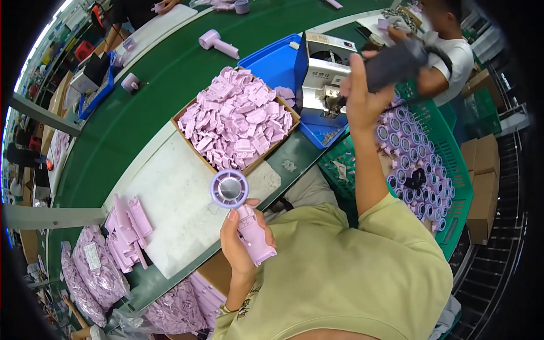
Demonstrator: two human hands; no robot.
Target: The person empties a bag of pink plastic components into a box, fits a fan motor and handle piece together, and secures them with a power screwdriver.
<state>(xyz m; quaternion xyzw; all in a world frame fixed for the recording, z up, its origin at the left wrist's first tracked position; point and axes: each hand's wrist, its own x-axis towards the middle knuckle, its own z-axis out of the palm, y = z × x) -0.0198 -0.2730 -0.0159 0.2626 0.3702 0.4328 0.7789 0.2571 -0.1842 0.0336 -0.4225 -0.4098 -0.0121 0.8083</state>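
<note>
My left hand [241, 238] grips the handle of a lilac handheld fan [241, 209], its round head pointing up over the white mat [175, 204]. My right hand [362, 93] is raised high and holds a dark grey power screwdriver [394, 62] next to a grey and white benchtop machine [326, 71]. A cardboard box [235, 122] heaped with lilac plastic shells lies just beyond the fan.
A green basket [447, 164] of round lilac fan heads stands at my right. A blue tray [275, 62] sits under the machine. Lilac shells [127, 226] lie stacked at the mat's left edge, bags of parts below. Another person [447, 51] works at the far right. A finished fan [218, 42] rests on the green belt.
</note>
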